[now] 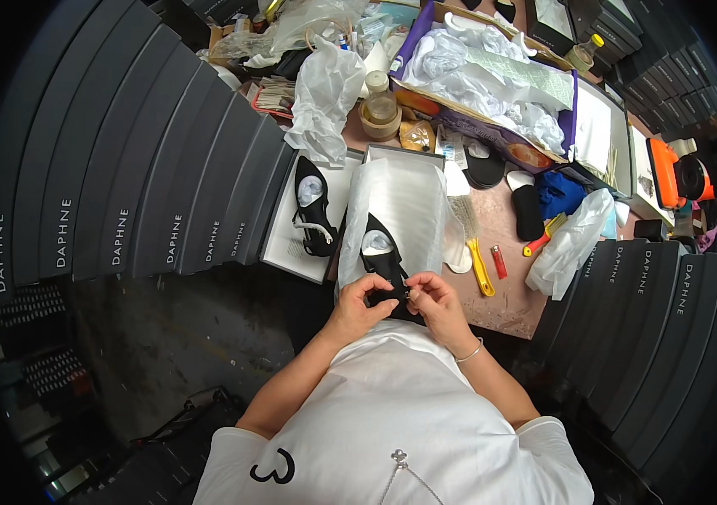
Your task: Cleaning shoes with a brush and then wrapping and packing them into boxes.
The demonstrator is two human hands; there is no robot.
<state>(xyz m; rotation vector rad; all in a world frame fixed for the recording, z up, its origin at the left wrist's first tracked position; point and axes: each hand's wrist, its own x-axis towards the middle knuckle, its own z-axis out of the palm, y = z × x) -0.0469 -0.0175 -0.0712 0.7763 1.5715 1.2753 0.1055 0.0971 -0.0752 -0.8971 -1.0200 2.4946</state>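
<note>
A black pointed shoe (385,264) stuffed with white paper lies close to my body, its toe pointing away, at the near end of an open box lined with white tissue (405,189). My left hand (362,308) is closed in a pinch at the shoe's left rear. On the other side, my right hand (432,303) pinches the shoe's ankle strap near a small shiny spot, perhaps a buckle. The strap itself is mostly hidden by my fingers. A matching black shoe (311,187), also stuffed, rests in a shallow box part (280,240) to the left.
Stacked dark shoeboxes (135,160) rise at the left, with more boxes (653,311) at the right. Right of the lined box lie a yellow-handled brush (480,268), a red lighter (499,262) and a crumpled plastic bag (573,244). Behind stands a purple carton (485,124) full of tissue.
</note>
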